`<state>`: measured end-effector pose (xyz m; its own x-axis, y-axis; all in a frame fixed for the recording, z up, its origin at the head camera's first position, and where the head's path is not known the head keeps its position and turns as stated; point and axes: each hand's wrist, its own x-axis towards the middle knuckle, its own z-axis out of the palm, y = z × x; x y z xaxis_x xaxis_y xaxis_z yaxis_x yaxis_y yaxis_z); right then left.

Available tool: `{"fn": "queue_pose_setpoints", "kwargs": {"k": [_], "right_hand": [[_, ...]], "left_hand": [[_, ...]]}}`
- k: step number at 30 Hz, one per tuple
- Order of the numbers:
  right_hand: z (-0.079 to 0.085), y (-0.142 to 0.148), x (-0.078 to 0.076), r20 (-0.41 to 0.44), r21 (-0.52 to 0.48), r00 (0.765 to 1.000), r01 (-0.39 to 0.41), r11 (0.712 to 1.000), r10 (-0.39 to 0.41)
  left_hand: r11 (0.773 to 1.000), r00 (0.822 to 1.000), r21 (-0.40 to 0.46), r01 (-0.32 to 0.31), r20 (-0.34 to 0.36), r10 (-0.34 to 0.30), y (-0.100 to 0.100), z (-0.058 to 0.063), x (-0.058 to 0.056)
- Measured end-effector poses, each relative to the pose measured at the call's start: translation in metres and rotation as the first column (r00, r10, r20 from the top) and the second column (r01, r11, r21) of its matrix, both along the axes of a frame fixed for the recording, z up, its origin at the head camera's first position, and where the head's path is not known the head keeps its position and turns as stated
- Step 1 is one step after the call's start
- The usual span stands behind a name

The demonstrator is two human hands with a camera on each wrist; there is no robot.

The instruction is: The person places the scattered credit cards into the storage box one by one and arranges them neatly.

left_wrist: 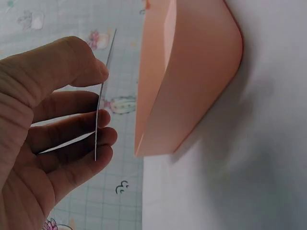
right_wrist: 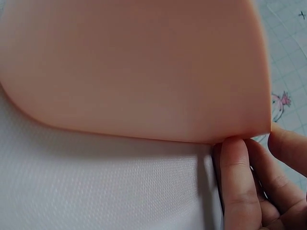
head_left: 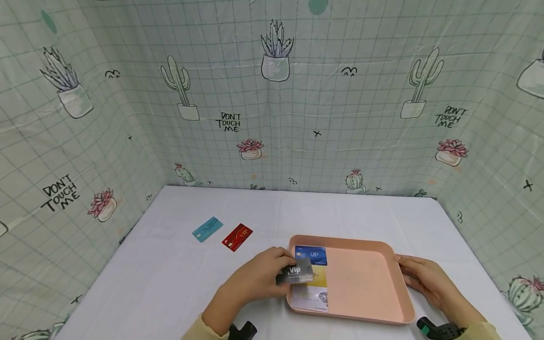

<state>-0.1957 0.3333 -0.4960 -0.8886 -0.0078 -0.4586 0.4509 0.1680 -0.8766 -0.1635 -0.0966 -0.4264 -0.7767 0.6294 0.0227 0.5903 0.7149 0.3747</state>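
My left hand [head_left: 265, 274] pinches a dark grey "vip" card [head_left: 295, 271] between thumb and fingers over the left part of a pink tray [head_left: 357, 278]. Edge-on in the left wrist view, the card [left_wrist: 99, 108] appears as a thin line beside the tray wall [left_wrist: 192, 81]. Inside the tray, a blue VIP card [head_left: 312, 254], a yellow card [head_left: 320, 276] and a silver card [head_left: 308, 298] lie in a column, partly covered by the held card. My right hand [head_left: 429, 281] grips the tray's right edge, fingertips at the rim and outer wall [right_wrist: 144, 86].
Left of the tray, a teal VIP card [head_left: 208, 229] and a red VIP card [head_left: 237, 237] lie on the white tabletop [head_left: 153, 278]. A patterned cloth [head_left: 306, 104] stands around the back and sides of the table.
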Motion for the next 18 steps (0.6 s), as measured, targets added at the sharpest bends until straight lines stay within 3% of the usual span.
{"fn": "queue_pose_setpoints", "kwargs": {"k": [10,18], "right_hand": [[-0.001,0.000,0.000,0.001,-0.021,1.000,0.002,1.000,-0.001],[0.000,0.000,0.000,-0.005,-0.028,1.000,-0.002,1.000,0.002]], "left_hand": [[0.996,0.996,-0.038,0.075,-0.055,-0.077,0.019,-0.005,-0.001],[0.993,0.994,-0.040,0.109,-0.019,-0.110,0.034,-0.011,0.001]]}}
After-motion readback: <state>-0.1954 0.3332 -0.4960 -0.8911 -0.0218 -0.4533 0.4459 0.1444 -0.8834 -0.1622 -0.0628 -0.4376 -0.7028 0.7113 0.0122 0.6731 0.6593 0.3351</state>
